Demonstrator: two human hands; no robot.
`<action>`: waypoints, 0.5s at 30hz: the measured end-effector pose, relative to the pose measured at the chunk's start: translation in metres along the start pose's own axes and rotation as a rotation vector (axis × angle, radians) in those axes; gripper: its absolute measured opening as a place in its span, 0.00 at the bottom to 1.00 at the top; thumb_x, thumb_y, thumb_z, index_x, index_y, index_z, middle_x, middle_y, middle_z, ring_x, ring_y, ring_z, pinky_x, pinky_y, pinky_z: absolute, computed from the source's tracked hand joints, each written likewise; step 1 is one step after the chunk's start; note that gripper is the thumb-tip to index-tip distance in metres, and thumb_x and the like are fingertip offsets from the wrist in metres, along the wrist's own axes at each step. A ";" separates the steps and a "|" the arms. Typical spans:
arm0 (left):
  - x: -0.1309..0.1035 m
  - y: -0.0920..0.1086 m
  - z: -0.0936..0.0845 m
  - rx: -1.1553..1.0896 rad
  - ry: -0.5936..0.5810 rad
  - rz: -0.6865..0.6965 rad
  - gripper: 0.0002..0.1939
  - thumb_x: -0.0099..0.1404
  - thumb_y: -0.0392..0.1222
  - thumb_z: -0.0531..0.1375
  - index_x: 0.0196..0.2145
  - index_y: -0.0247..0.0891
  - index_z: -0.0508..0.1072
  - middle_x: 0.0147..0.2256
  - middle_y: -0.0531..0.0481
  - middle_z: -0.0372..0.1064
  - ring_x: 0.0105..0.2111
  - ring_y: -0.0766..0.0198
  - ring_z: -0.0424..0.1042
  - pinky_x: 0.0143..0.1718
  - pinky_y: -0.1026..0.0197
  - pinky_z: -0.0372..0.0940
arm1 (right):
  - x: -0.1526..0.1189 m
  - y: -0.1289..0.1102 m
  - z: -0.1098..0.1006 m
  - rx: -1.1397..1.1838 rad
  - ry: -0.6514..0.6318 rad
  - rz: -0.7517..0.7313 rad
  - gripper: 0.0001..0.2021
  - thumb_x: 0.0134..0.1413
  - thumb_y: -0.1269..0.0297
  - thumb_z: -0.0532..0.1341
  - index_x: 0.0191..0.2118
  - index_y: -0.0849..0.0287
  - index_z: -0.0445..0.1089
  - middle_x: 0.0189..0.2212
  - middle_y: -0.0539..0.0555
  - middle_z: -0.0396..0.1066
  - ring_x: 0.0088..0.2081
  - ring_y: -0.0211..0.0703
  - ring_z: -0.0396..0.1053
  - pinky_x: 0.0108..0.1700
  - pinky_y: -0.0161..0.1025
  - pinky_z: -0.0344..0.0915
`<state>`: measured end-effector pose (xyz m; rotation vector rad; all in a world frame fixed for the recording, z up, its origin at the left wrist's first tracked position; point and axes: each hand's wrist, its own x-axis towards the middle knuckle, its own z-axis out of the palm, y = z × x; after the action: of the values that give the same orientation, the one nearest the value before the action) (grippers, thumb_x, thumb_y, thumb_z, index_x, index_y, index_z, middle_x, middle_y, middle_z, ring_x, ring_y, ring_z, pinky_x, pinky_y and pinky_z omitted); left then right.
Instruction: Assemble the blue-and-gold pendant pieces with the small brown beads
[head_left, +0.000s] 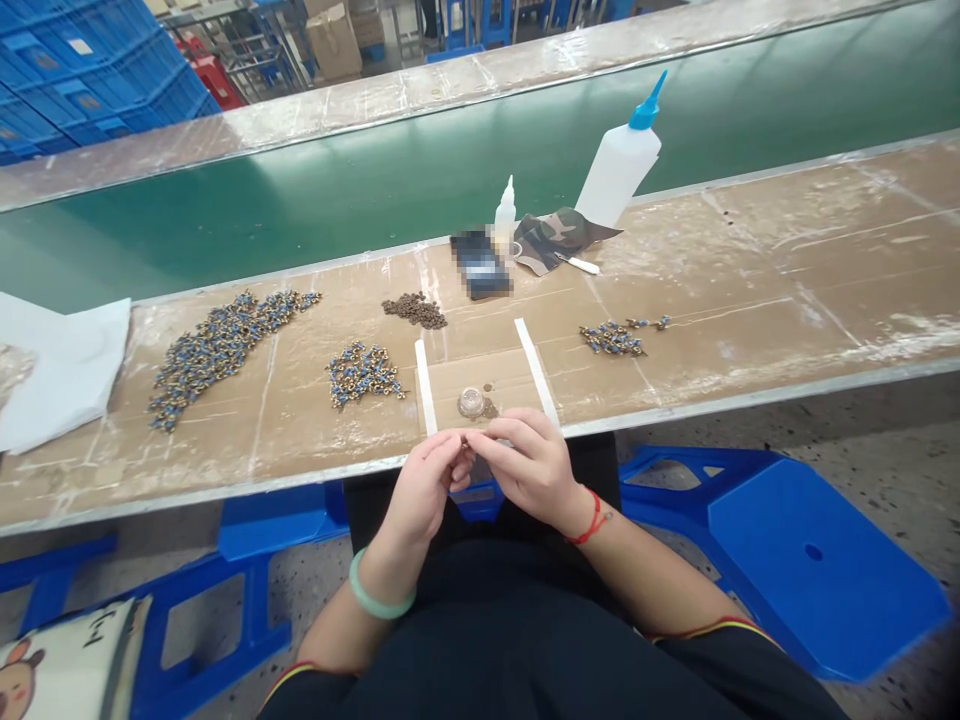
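My left hand [429,482] and my right hand [529,468] meet at the table's front edge, fingertips pinched together. Whatever small piece sits between them is mostly hidden by the fingers. Just beyond the fingertips, a small clear round dish [471,402] rests on a cardboard piece [495,368] held by two white tape strips. Left of it lies a pile of small blue-and-brass parts [365,375]. A smaller pile of similar parts [613,339] is on the right. Small brown pieces [415,310] form a heap behind the cardboard.
A larger heap of blue-and-brass parts [225,345] spreads at left, near white sheeting [67,370]. At the back stand a small dropper bottle [505,212] and a large white bottle [619,170], beside camouflage cloth [559,236] and a dark blurred object [480,265]. Blue stools [817,560] flank me.
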<state>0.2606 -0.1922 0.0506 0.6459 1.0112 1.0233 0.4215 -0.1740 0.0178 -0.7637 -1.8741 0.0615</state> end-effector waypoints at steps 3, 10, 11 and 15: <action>0.003 0.000 -0.005 -0.017 -0.008 -0.048 0.20 0.53 0.52 0.73 0.34 0.31 0.81 0.19 0.56 0.61 0.20 0.71 0.56 0.20 0.66 0.47 | 0.000 -0.002 0.001 0.016 -0.014 0.014 0.17 0.65 0.77 0.58 0.50 0.51 0.77 0.35 0.55 0.75 0.39 0.46 0.71 0.41 0.45 0.73; 0.001 -0.003 -0.008 0.048 -0.006 0.019 0.25 0.52 0.54 0.77 0.38 0.35 0.77 0.22 0.56 0.68 0.20 0.73 0.61 0.21 0.69 0.48 | -0.005 -0.003 -0.003 0.390 -0.033 0.311 0.13 0.67 0.70 0.63 0.53 0.50 0.74 0.38 0.53 0.74 0.38 0.43 0.72 0.39 0.42 0.72; 0.000 -0.004 -0.008 0.057 -0.012 0.037 0.26 0.52 0.54 0.78 0.40 0.36 0.76 0.23 0.56 0.70 0.20 0.73 0.63 0.21 0.69 0.50 | -0.005 -0.002 -0.004 0.458 -0.043 0.383 0.12 0.67 0.66 0.64 0.54 0.50 0.74 0.37 0.53 0.74 0.38 0.43 0.72 0.39 0.42 0.73; 0.001 -0.009 -0.012 0.076 -0.057 0.106 0.28 0.55 0.55 0.77 0.43 0.39 0.70 0.23 0.59 0.70 0.21 0.71 0.66 0.24 0.69 0.56 | -0.007 -0.001 -0.004 0.682 -0.113 0.606 0.09 0.66 0.54 0.66 0.45 0.51 0.79 0.35 0.52 0.73 0.35 0.42 0.71 0.36 0.41 0.71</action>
<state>0.2535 -0.1946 0.0379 0.7943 0.9778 1.0565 0.4261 -0.1795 0.0136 -0.8125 -1.5051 1.0839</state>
